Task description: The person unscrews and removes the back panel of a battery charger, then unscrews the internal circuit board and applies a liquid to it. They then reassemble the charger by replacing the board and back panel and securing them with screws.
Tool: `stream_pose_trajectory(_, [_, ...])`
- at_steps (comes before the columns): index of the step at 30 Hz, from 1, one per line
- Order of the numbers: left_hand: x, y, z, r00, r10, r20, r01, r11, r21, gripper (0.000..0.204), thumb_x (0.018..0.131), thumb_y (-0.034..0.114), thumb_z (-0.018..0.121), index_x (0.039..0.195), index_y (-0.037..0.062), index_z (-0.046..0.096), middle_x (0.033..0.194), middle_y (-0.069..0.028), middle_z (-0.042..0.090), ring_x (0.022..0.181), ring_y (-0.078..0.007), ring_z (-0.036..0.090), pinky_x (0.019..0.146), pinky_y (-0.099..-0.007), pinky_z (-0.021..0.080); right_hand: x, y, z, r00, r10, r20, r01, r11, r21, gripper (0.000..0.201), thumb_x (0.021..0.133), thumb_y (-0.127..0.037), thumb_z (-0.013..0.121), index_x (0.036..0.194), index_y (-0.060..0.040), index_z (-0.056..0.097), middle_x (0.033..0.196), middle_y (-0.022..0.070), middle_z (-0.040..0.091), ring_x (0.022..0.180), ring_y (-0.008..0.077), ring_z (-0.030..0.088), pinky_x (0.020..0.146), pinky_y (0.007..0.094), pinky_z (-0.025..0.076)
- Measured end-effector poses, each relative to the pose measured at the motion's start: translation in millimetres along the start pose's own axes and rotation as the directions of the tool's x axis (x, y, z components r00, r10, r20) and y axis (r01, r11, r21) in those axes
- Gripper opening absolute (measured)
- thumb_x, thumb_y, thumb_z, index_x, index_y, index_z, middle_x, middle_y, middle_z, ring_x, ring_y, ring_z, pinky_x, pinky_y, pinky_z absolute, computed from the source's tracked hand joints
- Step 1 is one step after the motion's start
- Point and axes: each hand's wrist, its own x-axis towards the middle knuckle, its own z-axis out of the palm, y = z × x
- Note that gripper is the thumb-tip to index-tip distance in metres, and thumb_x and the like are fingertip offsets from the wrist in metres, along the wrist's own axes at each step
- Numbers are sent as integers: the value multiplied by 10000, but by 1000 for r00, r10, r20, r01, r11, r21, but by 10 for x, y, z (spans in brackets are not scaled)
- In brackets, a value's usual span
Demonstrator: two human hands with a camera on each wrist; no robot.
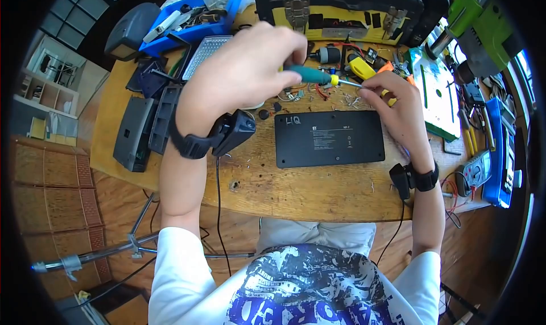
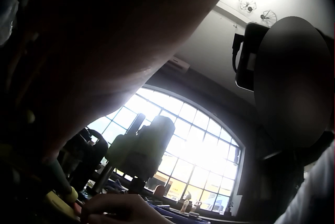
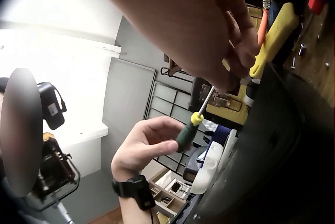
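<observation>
In the head view my left hand (image 1: 244, 69) grips the green handle of a screwdriver (image 1: 314, 75), which has a yellow collar. Its metal shaft points right, toward my right hand (image 1: 401, 111). There the thumb and fingers pinch at the screwdriver's tip; any small piece between them is hidden. The right wrist view shows the same screwdriver (image 3: 188, 134) slanting between both hands. Below them a flat black rectangular device (image 1: 330, 138) lies on the wooden bench, its printed label facing up and "LIQ" marked in a corner. The left wrist view is mostly dark.
Loose screws (image 1: 352, 100) and small parts litter the bench behind the device. A black-and-yellow toolbox (image 1: 341, 17) stands at the back, and a green drill press (image 1: 480, 29) at the right. Black casings (image 1: 133, 132) lie left; a multimeter (image 1: 476, 170) sits right, beside a blue tray (image 1: 500, 154).
</observation>
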Motion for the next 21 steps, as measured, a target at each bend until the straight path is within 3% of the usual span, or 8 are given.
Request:
stream_pose_trajectory(1, [-1,36,2,987,-108,119,108,994,6,265,882,127,815,1092,-23,755,948,-191,760,901,-339,753,821,-414,596,3,13,-8,1000,8,-8,-8,1000,-30,135,951,-78,816,1051,5,782,927,59,748,762,132,693,687,281,544])
stream_pose_trajectory(4, [68,25,186,969,-49,243,16,991,136,242,873,94,778,1092,-7,787,1004,-224,766,1029,-366,739,882,-458,596,-13,44,20,999,21,28,-19,997,-71,139,931,-65,818,1046,5,784,904,78,733,751,161,703,689,298,553])
stream_pose_trajectory(9, [99,57,453,974,-58,220,28,990,137,234,870,41,747,1096,-9,786,982,-238,770,969,-395,761,855,-473,617,-37,55,17,991,107,79,-100,991,-88,161,914,-65,815,1054,9,788,906,105,748,747,195,713,710,317,569])
stream_pose_trajectory(19, [97,53,539,961,-56,272,-9,972,233,169,814,-20,759,982,-28,768,946,-242,773,923,-424,764,788,-493,623,-15,40,-133,997,61,42,-53,983,-176,149,913,-69,801,1046,-8,772,911,103,751,785,228,731,737,344,579])
stream_pose_trajectory(21, [91,35,563,966,-60,251,-10,963,269,163,794,-16,772,955,-42,763,929,-247,766,924,-430,763,793,-494,626,20,50,-226,996,55,-64,-75,926,-370,141,920,-91,799,1022,-12,740,903,99,731,808,250,728,732,359,572])
